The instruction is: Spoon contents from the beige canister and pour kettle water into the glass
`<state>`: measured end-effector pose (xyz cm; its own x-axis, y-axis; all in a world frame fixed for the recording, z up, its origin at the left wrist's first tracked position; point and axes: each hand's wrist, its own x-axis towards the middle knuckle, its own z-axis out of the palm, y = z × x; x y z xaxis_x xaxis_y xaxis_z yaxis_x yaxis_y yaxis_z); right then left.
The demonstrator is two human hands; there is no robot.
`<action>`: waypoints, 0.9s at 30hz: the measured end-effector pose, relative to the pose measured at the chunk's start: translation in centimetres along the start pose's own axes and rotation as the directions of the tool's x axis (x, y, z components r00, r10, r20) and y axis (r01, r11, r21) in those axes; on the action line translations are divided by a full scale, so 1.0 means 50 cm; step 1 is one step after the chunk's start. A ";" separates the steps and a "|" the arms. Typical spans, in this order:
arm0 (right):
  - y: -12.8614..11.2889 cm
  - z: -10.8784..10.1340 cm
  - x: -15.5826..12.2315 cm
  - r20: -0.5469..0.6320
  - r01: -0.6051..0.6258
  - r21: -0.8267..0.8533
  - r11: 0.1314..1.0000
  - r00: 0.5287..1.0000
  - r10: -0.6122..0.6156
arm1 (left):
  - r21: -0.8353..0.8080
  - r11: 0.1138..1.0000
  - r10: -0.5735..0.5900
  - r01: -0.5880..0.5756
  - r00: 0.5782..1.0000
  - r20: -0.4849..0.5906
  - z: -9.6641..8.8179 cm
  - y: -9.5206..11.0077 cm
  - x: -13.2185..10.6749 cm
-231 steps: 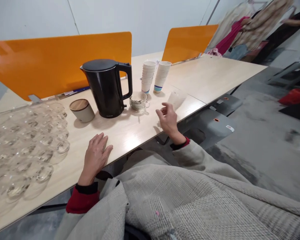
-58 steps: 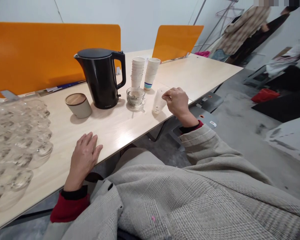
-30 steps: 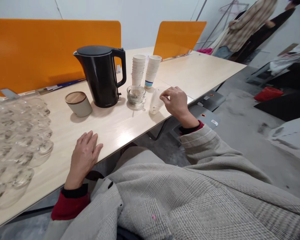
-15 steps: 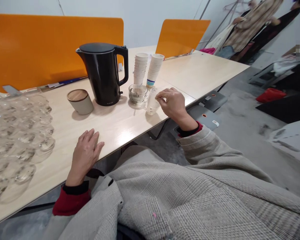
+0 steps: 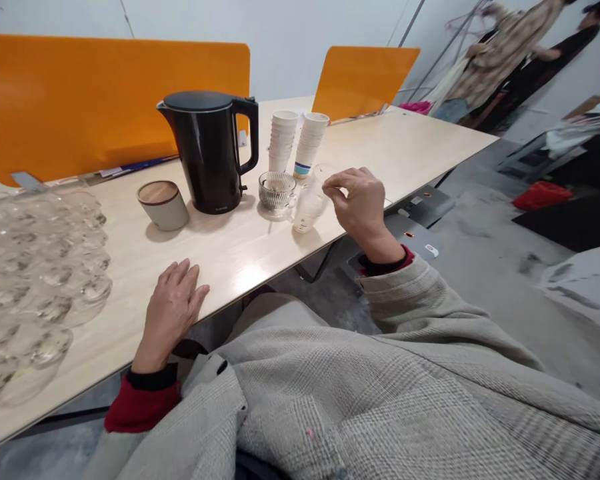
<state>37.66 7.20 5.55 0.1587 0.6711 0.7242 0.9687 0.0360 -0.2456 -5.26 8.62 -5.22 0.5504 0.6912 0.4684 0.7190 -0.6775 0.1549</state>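
My left hand (image 5: pixel 175 307) lies flat at the table's front edge with its fingers stretched out, holding nothing. With thumb and fingers together, my right hand (image 5: pixel 360 203) pinches the rim of a clear cup (image 5: pixel 323 175), which tilts at the top of a small stack of clear cups (image 5: pixel 307 210). The see-through walls blur, so how far the top cup is out of the stack is unclear. Left of the stack is a ribbed glass cup (image 5: pixel 277 192) with something dark in it. Two stacks of paper cups (image 5: pixel 283 137) rise behind.
A black electric kettle (image 5: pixel 207 157) and a grey canister with a wooden lid (image 5: pixel 163 207) stand left of the glass cup. Several clear glasses (image 5: pixel 45 280) cover the table's left end. Orange dividers (image 5: pixel 105 100) line the back. Folded chairs (image 5: pixel 415 233) are below; people (image 5: pixel 510 53) stand farther off.
My right hand has moved slightly up and to the right, and the top clear cup now tilts toward it. My left hand stays in place. The camera has shifted a little.
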 end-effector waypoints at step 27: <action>-0.405 0.228 -0.053 0.239 0.243 0.593 0.768 0.858 -0.455 | -0.030 0.906 -0.424 0.423 0.902 -0.085 -0.013 0.041 -0.044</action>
<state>15.42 13.12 1.26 -0.3508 0.7363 0.5787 0.6693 0.6293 -0.3950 -5.29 5.53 -5.37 0.1552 0.8890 0.4308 0.8712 -0.3288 0.3647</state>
